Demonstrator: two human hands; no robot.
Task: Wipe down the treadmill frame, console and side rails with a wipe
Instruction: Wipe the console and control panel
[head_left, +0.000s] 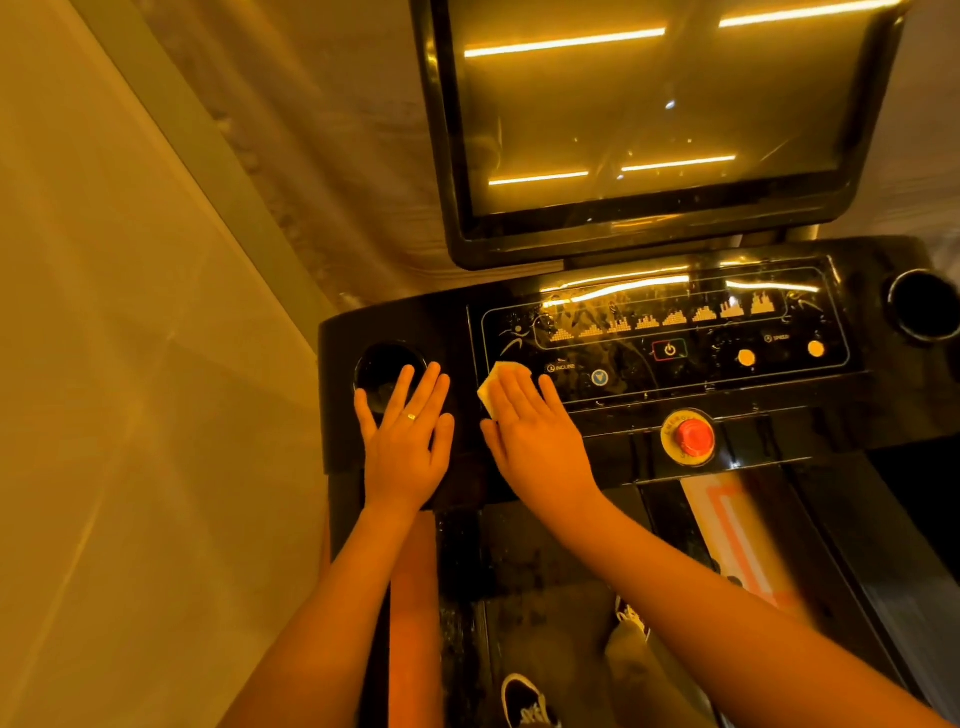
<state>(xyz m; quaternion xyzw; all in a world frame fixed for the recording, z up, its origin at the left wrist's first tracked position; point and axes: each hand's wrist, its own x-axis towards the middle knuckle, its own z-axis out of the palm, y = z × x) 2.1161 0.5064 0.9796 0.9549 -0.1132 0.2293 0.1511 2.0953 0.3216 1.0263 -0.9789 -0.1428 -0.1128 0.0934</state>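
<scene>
Head view: person is standing on the treadmill belt (550, 571), facing the black glossy console (675, 353). Right hand (530, 431) is lying flat, fingers spread, pressing a pale wipe (496, 382) onto the console's left edge, just beside the incline label. Left hand (408, 436) is resting open and flat, holding nothing, fingertips reaching the left cup holder (382, 369). Red stop button (688, 436) is sitting right of the hands. Dark screen (660, 114) above is reflecting ceiling light strips. Tiled floor (130, 415) is showing left, under amber light.
</scene>
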